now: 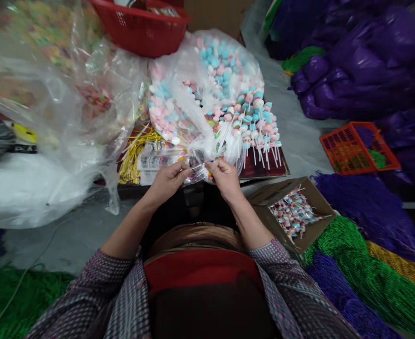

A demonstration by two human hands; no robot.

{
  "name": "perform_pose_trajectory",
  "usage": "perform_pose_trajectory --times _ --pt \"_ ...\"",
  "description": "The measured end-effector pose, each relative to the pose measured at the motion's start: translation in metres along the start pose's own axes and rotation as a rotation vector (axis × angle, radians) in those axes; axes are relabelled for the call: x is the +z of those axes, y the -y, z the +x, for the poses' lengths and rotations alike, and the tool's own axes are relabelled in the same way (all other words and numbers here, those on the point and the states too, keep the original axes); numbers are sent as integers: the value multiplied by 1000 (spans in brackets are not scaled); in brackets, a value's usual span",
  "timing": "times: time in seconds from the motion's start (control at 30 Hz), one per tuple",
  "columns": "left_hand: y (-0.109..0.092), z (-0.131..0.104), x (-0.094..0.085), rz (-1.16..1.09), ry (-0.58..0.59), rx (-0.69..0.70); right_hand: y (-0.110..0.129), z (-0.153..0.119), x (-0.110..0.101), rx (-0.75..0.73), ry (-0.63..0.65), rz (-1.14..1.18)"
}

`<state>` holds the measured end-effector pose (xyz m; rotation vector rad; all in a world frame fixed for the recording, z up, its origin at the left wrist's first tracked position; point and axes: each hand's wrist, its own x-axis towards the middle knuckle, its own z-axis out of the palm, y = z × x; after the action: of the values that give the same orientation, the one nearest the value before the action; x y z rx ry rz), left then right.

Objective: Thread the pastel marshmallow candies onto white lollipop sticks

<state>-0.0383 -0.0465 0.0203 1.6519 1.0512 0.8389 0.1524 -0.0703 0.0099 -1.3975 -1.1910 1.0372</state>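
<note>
At the table's front edge, my left hand (174,178) is closed in a pinch on the edge of a clear plastic bag (198,173). My right hand (224,175) pinches the same plastic from the other side, its thumb and forefinger together. What lies inside the plastic between them is too blurred to tell. Just beyond my right hand are candy skewers (260,125), pink, blue and white sweets on white sticks. Gold twist ties (133,160) and printed labels (158,159) lie left of my left hand.
A big clear bag of pastel candies (224,61) sits behind my hands, with a red basket (147,28) beyond. Bags of gummy sweets (59,94) fill the left. A cardboard box (264,212) of wrapped candies stands low right, near green bead strands (362,254) and an orange crate (345,150).
</note>
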Motion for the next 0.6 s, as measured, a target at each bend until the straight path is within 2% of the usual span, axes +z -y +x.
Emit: perform_pose_trajectory --times 0.13,0.2,0.27,0.3,0.33,0.37,0.47,0.53,0.6 --pt "4 -1 -2 -3 -125 -92 19 16 -15 -128 18 -267" --pt "8 -2 -3 -80 -160 -156 36 37 -36 -176 -86 -341" --pt "12 -4 -3 -178 -187 -215 55 64 -62 -227 -242 -412" --pt "14 -5 -4 -228 -206 -230 64 78 -75 -247 -317 -478" --pt "16 -6 -4 -271 -225 -233 71 91 -87 -248 -397 -661" --pt "18 -7 -4 -303 -244 -228 77 103 -96 -197 -422 -846" --pt "25 -8 -3 -363 -291 -198 83 125 -109 15 -323 -1248" --pt "30 -9 -2 -418 -310 -189 79 130 -107 119 -259 -1362" --pt "33 -8 -2 -497 -337 -186 74 131 -106 147 -260 -1379"
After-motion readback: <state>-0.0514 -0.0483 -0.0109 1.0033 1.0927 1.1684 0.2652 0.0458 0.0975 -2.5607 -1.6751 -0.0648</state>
